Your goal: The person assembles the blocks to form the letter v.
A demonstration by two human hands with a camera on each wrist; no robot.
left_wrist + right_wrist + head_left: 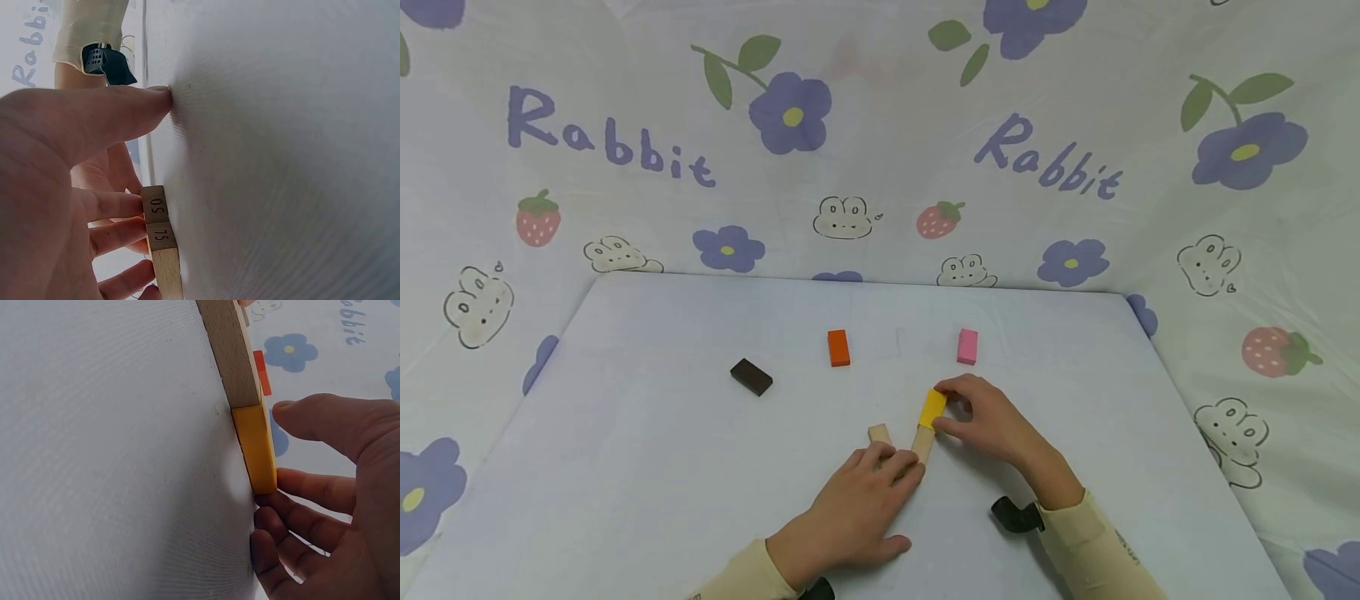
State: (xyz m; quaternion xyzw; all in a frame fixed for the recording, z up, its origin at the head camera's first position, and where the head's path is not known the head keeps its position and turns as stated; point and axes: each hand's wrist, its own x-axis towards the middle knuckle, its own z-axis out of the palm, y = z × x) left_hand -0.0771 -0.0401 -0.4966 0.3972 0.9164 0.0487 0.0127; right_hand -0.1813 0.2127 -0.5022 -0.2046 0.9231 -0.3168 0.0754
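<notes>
Fingertips of my left hand (868, 500) rest on plain wooden blocks, the thumb held apart on the white surface. One wooden block (879, 433) shows beyond those fingers; another wooden block (923, 446) slants away to their right. In the left wrist view, wooden block ends (155, 205) bear the numbers 50 and 75. A yellow block (933, 408) lies end to end with the right-hand wooden block. My right hand (992, 421) holds this yellow block between thumb and fingers, the fingers at its far end. The left hand partly hides the wooden blocks.
Farther back on the white table (625, 467) lie a dark brown block (751, 377), an orange block (838, 348) and a pink block (967, 347). Behind the table hangs a cloth (880, 167) printed with flowers and rabbits. Each wrist wears a black camera, one at the right cuff (1017, 515).
</notes>
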